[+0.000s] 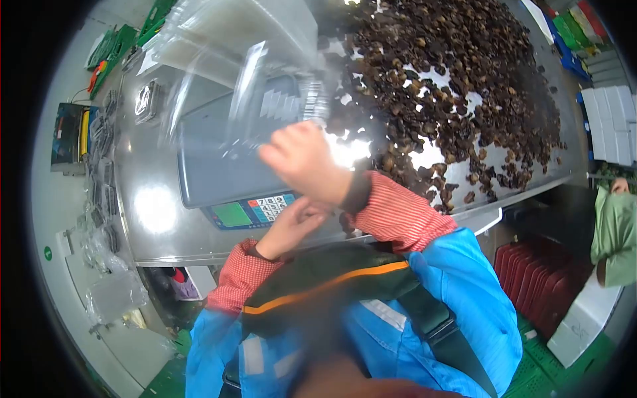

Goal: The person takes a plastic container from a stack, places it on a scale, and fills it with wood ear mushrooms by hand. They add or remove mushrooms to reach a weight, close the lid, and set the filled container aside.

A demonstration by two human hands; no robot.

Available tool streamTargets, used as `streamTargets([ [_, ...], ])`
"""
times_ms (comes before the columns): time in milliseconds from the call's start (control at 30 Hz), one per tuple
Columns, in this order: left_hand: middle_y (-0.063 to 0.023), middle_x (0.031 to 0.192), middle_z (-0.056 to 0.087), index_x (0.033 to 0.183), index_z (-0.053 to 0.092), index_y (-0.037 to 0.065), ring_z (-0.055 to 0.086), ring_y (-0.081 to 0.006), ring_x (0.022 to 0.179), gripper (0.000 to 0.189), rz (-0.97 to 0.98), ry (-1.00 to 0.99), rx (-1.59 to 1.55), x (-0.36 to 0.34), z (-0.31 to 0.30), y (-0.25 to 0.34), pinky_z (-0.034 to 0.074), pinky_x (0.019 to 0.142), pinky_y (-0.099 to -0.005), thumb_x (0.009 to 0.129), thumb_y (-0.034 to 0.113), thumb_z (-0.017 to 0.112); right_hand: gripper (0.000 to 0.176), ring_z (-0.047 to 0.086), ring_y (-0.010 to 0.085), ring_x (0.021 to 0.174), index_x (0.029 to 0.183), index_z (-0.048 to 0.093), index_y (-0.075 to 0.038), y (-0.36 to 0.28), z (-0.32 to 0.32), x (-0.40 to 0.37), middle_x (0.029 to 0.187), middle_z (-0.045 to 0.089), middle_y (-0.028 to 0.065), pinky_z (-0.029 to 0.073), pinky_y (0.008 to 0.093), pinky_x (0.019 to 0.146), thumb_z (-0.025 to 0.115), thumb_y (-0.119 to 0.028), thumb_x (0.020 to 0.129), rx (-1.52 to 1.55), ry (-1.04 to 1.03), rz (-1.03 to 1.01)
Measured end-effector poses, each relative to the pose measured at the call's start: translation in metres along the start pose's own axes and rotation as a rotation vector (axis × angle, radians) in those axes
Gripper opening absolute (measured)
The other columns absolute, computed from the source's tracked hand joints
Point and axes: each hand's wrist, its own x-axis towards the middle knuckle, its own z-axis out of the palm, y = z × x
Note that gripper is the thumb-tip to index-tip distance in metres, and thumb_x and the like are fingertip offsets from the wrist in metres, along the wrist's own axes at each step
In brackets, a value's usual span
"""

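My right hand [304, 159] is raised over the weighing scale [219, 159], its fingers curled in, blurred by motion. Whether it holds anything is hidden. My left hand [295, 225] is lower, beside the scale's keypad [269, 207] and just under my right wrist. Its fingers are bent together, and what lies in them, if anything, does not show. Beyond my right hand, clear plastic trays [282, 103] appear as smeared ridges over the scale's grey platform. A pile of dark brown, mushroom-like pieces [458, 86] spreads across the steel table to the right.
A big clear plastic bag or sheet [199, 40] stands at the table's far left. One clear container [149, 99] sits left of the scale. Dark red crates [537, 282] and a white box [584, 322] stand below at right. Another person's green sleeve [614, 229] shows at the right edge.
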Motion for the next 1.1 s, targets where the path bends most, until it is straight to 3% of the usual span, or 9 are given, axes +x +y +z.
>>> streamTargets([
  [167, -0.0069, 0.124, 0.063, 0.13, 0.054, -0.002, 0.058, -0.0143, 0.113, 0.037, 0.0, 0.02, 0.097, 0.012, 0.013, 0.001, 0.045, 0.099, -0.0304, 0.095, 0.011, 0.062, 0.026, 0.056, 0.0241, 0.083, 0.094, 0.06, -0.009, -0.017, 0.034, -0.019, 0.085, 0.052, 0.0064, 0.044, 0.0372, 0.078, 0.067, -0.016, 0.07, 0.004, -0.277, -0.114],
  [267, -0.0065, 0.124, 0.062, 0.131, 0.054, -0.001, 0.058, -0.0142, 0.112, 0.038, 0.013, -0.023, 0.138, 0.021, 0.018, 0.001, 0.045, 0.098, -0.0296, 0.095, 0.01, 0.062, 0.043, 0.056, 0.0272, 0.089, 0.105, 0.062, -0.008, -0.015, -0.001, -0.01, 0.089, 0.053, 0.0087, 0.045, 0.04, 0.083, 0.075, -0.022, 0.067, 0.163, -0.155, -0.034],
  [333, -0.0063, 0.122, 0.062, 0.133, 0.052, 0.0, 0.058, -0.0145, 0.111, 0.041, -0.057, -0.096, 0.136, 0.032, 0.013, -0.007, 0.045, 0.098, -0.0292, 0.095, 0.01, 0.062, 0.055, 0.056, 0.0309, 0.093, 0.116, 0.06, -0.01, 0.005, -0.036, -0.018, 0.092, 0.054, 0.0107, 0.047, 0.0437, 0.085, 0.079, -0.027, 0.068, 0.127, -0.142, 0.144],
  [467, -0.0082, 0.124, 0.057, 0.14, 0.045, 0.005, 0.053, -0.0162, 0.118, 0.056, 0.12, 0.149, 0.134, 0.073, 0.032, 0.012, 0.045, 0.098, -0.0297, 0.088, 0.006, 0.066, 0.078, 0.059, 0.036, 0.093, 0.134, 0.05, -0.013, 0.09, -0.092, -0.078, 0.103, 0.057, 0.0178, 0.052, 0.0432, 0.079, 0.083, -0.038, 0.069, -0.24, -0.302, 0.679],
  [600, -0.0195, 0.142, 0.039, 0.147, 0.035, 0.016, 0.041, -0.0356, 0.131, 0.086, 0.354, 0.508, 0.794, 0.145, 0.034, 0.024, 0.04, 0.105, -0.0472, 0.072, 0.013, 0.077, 0.105, 0.064, 0.0409, 0.097, 0.148, 0.034, -0.018, 0.154, -0.133, -0.137, 0.116, 0.051, 0.0245, 0.055, 0.0434, 0.081, 0.087, -0.045, 0.062, -0.477, -0.675, 1.01],
  [800, -0.0241, 0.151, 0.024, 0.151, 0.027, 0.022, 0.03, -0.049, 0.134, 0.1, -0.047, 0.581, 0.937, 0.22, 0.062, 0.028, 0.036, 0.109, -0.0493, 0.065, 0.013, 0.078, 0.091, 0.066, 0.0403, 0.095, 0.144, 0.041, -0.021, 0.172, -0.084, -0.12, 0.121, 0.05, 0.0247, 0.056, 0.0428, 0.082, 0.085, -0.034, 0.065, -0.288, -0.725, 0.9],
  [1000, -0.0194, 0.134, 0.045, 0.143, 0.041, 0.017, 0.043, -0.0402, 0.125, 0.084, -0.003, 0.517, 0.726, 0.246, 0.055, 0.005, 0.04, 0.106, -0.0436, 0.066, 0.006, 0.073, 0.07, 0.063, 0.0407, 0.1, 0.134, 0.053, -0.021, 0.175, -0.053, -0.144, 0.111, 0.058, 0.0221, 0.051, 0.0423, 0.091, 0.079, -0.023, 0.068, 0.109, -0.451, 0.958],
  [1033, -0.0185, 0.131, 0.048, 0.142, 0.043, 0.016, 0.046, -0.0381, 0.122, 0.081, 0.034, 0.508, 0.642, 0.246, 0.058, -0.001, 0.041, 0.105, -0.042, 0.067, 0.004, 0.072, 0.062, 0.066, 0.0318, 0.092, 0.131, 0.055, -0.017, 0.18, -0.048, -0.159, 0.107, 0.061, 0.0164, 0.057, 0.0385, 0.078, 0.077, -0.017, 0.072, 0.122, -0.353, 0.845],
  [1100, -0.0186, 0.127, 0.049, 0.14, 0.045, 0.015, 0.05, -0.0357, 0.119, 0.077, 0.165, 0.493, 0.595, 0.243, 0.061, -0.009, 0.043, 0.102, -0.04, 0.068, 0.0, 0.07, 0.059, 0.065, 0.0241, 0.088, 0.131, 0.055, -0.014, 0.168, -0.061, -0.149, 0.106, 0.061, 0.012, 0.058, 0.0335, 0.067, 0.075, -0.011, 0.076, 0.538, -0.278, 1.19],
])
